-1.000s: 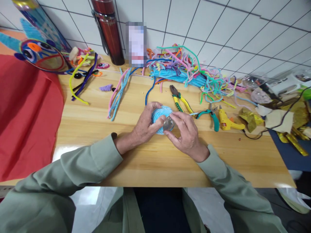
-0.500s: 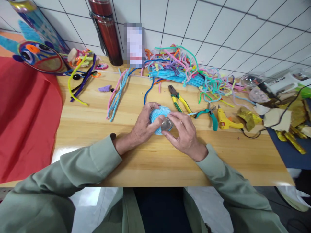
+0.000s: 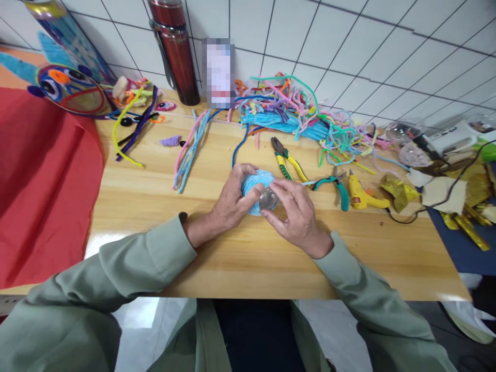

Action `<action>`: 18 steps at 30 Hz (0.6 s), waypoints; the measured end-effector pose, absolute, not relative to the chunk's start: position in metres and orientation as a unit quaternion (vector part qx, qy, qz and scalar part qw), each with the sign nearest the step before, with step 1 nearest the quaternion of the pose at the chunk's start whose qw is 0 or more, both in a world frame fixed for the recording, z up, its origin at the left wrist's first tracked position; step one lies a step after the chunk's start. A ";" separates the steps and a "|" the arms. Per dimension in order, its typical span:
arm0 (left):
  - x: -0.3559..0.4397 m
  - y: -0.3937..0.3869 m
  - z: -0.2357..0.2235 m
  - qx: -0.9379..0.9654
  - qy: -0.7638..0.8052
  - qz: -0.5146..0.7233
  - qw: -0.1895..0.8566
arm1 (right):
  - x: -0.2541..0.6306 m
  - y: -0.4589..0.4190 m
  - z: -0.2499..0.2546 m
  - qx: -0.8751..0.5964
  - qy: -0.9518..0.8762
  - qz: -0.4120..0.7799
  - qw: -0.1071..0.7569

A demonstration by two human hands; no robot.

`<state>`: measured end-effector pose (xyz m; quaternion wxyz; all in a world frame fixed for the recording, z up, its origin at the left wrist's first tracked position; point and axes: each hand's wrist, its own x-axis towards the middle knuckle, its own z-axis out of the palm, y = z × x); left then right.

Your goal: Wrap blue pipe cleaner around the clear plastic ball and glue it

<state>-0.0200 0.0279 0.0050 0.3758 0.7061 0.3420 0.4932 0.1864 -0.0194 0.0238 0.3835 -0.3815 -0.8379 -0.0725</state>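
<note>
At the middle of the wooden table [image 3: 240, 258] both my hands close round a clear ball wrapped in light-blue pipe cleaner [image 3: 259, 187]. My left hand [image 3: 231, 201] grips its left side with the thumb across the blue winding. From the right, my right hand [image 3: 294, 212] presses its fingers onto the ball, where bare clear plastic shows. A thin light-blue strand trails off to the right under my right hand.
Yellow-handled pliers [image 3: 285, 160], teal-handled cutters [image 3: 334, 184] and a yellow glue gun [image 3: 362, 194] lie just behind and right. A heap of coloured pipe cleaners [image 3: 294, 113] fills the back. A red flask [image 3: 174, 49] stands by the wall; red cloth [image 3: 42, 186] covers the left.
</note>
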 end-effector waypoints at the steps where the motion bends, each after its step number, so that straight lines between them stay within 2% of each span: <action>1: -0.020 0.028 0.006 0.704 0.343 0.491 0.382 | 0.186 -0.019 0.024 -0.382 -0.837 -0.072 0.385; 7: -0.019 0.027 0.010 0.686 0.345 0.490 0.413 | 0.186 -0.020 0.023 -0.385 -0.836 -0.070 0.385; 18: -0.018 0.028 0.008 0.699 0.348 0.496 0.380 | 0.186 -0.020 0.025 -0.384 -0.838 -0.079 0.379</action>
